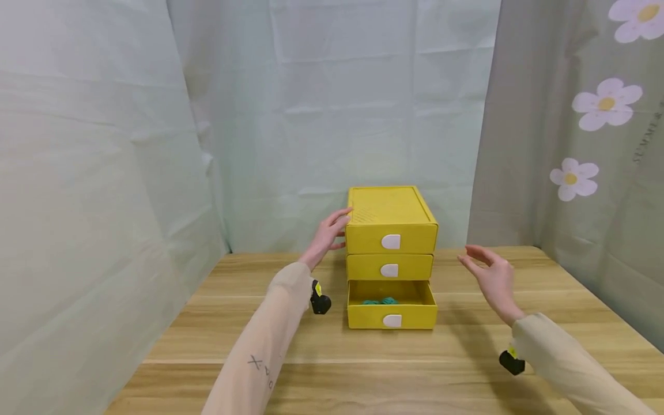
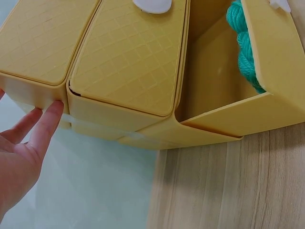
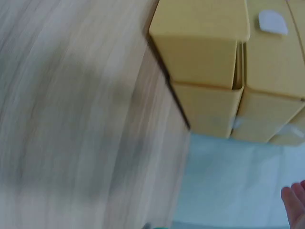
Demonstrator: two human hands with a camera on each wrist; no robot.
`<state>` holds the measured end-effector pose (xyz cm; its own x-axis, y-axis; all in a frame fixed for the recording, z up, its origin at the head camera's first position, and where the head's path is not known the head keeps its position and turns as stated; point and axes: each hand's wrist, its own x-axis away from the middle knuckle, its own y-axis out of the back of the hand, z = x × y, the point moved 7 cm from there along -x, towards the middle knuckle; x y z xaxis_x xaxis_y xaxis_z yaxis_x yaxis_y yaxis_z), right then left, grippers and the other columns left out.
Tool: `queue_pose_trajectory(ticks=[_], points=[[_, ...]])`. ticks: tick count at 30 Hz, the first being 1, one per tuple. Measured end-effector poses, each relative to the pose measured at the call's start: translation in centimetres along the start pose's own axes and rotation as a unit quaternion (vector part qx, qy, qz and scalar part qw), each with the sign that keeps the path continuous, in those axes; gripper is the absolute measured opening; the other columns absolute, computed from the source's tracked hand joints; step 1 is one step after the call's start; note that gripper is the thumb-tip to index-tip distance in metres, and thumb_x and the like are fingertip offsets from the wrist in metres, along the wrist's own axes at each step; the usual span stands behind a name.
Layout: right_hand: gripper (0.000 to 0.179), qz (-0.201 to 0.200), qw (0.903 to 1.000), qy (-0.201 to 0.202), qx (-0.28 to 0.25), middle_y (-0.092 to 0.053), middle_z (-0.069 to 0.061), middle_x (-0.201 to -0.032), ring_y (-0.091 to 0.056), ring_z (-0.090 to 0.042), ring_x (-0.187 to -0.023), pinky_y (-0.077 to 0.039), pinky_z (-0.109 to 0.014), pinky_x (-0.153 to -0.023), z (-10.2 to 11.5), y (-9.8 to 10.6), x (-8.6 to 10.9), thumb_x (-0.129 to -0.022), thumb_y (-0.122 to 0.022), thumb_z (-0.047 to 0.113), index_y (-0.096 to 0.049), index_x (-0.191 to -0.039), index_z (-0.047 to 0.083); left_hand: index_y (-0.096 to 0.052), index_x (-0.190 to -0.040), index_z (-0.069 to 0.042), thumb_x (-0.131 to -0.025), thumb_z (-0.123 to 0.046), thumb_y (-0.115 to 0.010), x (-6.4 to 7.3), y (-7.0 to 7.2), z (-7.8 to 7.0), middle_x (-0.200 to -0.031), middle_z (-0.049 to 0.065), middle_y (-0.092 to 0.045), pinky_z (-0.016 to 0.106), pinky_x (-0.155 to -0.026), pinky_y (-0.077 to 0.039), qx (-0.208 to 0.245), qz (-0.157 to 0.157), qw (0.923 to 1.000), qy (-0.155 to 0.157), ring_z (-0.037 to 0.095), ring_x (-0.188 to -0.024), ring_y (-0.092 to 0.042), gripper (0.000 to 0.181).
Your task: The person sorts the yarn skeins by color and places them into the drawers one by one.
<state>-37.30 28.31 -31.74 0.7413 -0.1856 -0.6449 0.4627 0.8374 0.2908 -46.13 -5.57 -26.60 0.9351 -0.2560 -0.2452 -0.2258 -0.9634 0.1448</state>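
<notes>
A yellow three-drawer cabinet (image 1: 391, 237) with white drawer pulls stands on the table. Its bottom drawer (image 1: 368, 316) is pulled out, while the upper two are closed. Inside the bottom drawer lies teal twisted yarn (image 2: 245, 52), mostly hidden behind the drawer front in the head view. My left hand (image 1: 329, 231) rests its extended fingers against the cabinet's left side, near the top. To the right of the cabinet my right hand (image 1: 494, 280) is raised, apart from it, fingers loosely bent and holding nothing. Only its fingertips (image 3: 291, 202) show in the blurred right wrist view.
The wood-grain table (image 1: 249, 346) stretches to both sides and in front of the cabinet. Pale curtains (image 1: 363, 115) hang behind and at the left, and a flower-printed curtain (image 1: 539, 127) hangs on the right. A black wrist camera (image 1: 320, 302) sits at the left cuff.
</notes>
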Motion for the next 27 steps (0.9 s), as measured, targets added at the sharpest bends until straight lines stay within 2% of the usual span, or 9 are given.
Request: queue_pose_trajectory(ticks=[1, 3, 6, 8, 11, 14, 21, 27], points=[[0.037, -0.008, 0.9992, -0.020, 0.034, -0.060, -0.019, -0.108, -0.057, -0.031, -0.097, -0.040, -0.011, -0.070, 1.4, 0.6, 0.3, -0.084, -0.067, 0.023, -0.062, -0.109, -0.003, -0.049, -0.132, -0.024, -0.092, -0.036, -0.052, 0.0, 0.0, 0.1, -0.131, 0.004, -0.042, 0.040, -0.074, -0.048, 0.001, -0.001, 1.0000, 0.001, 0.031, -0.099, -0.051, 0.041], [0.041, -0.011, 0.9978, -0.048, 0.044, -0.058, -0.019, -0.111, -0.054, -0.033, -0.101, -0.041, -0.013, -0.073, 0.5, 1.2, 0.3, -0.084, -0.066, 0.024, -0.060, -0.113, -0.004, -0.050, -0.131, -0.024, -0.092, -0.036, -0.052, 0.0, 0.0, 0.2, -0.131, 0.004, -0.043, 0.040, -0.074, -0.048, 0.003, -0.002, 1.0000, 0.002, 0.031, -0.099, -0.051, 0.041], [0.046, -0.011, 0.9948, -0.092, 0.041, -0.055, -0.019, -0.117, -0.051, -0.033, -0.106, -0.043, -0.025, -0.081, -0.7, 1.8, 0.5, -0.085, -0.065, 0.026, -0.056, -0.120, -0.004, -0.050, -0.131, -0.025, -0.092, -0.036, -0.052, 0.0, 0.0, 0.3, -0.131, 0.004, -0.043, 0.040, -0.074, -0.048, 0.003, -0.004, 1.0000, 0.000, 0.031, -0.099, -0.051, 0.041], [0.051, -0.011, 0.9919, -0.119, 0.043, -0.052, -0.019, -0.120, -0.048, -0.034, -0.109, -0.041, -0.035, -0.086, -1.4, 2.3, 0.6, -0.086, -0.064, 0.028, -0.053, -0.123, -0.004, -0.050, -0.132, -0.024, -0.092, -0.036, -0.052, 0.0, 0.0, 0.3, -0.131, 0.004, -0.043, 0.041, -0.074, -0.048, 0.003, -0.004, 1.0000, -0.001, 0.031, -0.098, -0.050, 0.041], [0.056, -0.010, 0.9877, -0.152, 0.033, -0.048, -0.020, -0.125, -0.044, -0.034, -0.114, -0.036, -0.045, -0.090, -2.3, 2.7, 0.7, -0.087, -0.062, 0.031, -0.048, -0.128, -0.004, -0.048, -0.133, -0.024, -0.092, -0.037, -0.052, 0.0, 0.1, 0.3, -0.132, 0.004, -0.042, 0.040, -0.074, -0.048, 0.003, 0.000, 1.0000, 0.001, 0.031, -0.098, -0.050, 0.043], [0.059, -0.013, 0.9839, -0.176, 0.028, -0.044, -0.021, -0.129, -0.040, -0.035, -0.117, -0.033, -0.046, -0.092, -3.1, 3.1, 0.8, -0.087, -0.061, 0.033, -0.044, -0.131, -0.004, -0.047, -0.134, -0.023, -0.092, -0.036, -0.052, 0.1, 0.1, 0.0, -0.133, 0.004, -0.041, 0.039, -0.074, -0.048, 0.004, 0.007, 0.9999, 0.006, 0.031, -0.099, -0.050, 0.044], [0.063, -0.029, 0.9768, -0.210, 0.031, -0.042, -0.019, -0.131, -0.037, -0.034, -0.118, -0.032, -0.045, -0.093, -5.1, 3.7, 1.0, -0.085, -0.064, 0.034, -0.043, -0.133, -0.001, -0.040, -0.138, -0.014, -0.096, -0.027, -0.046, 1.4, -0.5, -2.0, -0.137, 0.011, -0.035, 0.043, -0.078, -0.046, 0.001, 0.027, 0.9995, 0.013, 0.033, -0.101, -0.048, 0.045], [0.056, -0.024, 0.9695, -0.236, 0.061, -0.038, -0.022, -0.134, -0.036, -0.040, -0.117, -0.034, -0.047, -0.090, -6.8, 4.2, 1.1, -0.084, -0.065, 0.019, -0.044, -0.132, -0.003, -0.039, -0.139, -0.013, -0.096, -0.026, -0.045, 1.5, -0.6, -2.2, -0.138, 0.011, -0.033, 0.048, -0.082, -0.043, 0.004, 0.033, 0.9994, 0.009, 0.034, -0.102, -0.046, 0.045]])
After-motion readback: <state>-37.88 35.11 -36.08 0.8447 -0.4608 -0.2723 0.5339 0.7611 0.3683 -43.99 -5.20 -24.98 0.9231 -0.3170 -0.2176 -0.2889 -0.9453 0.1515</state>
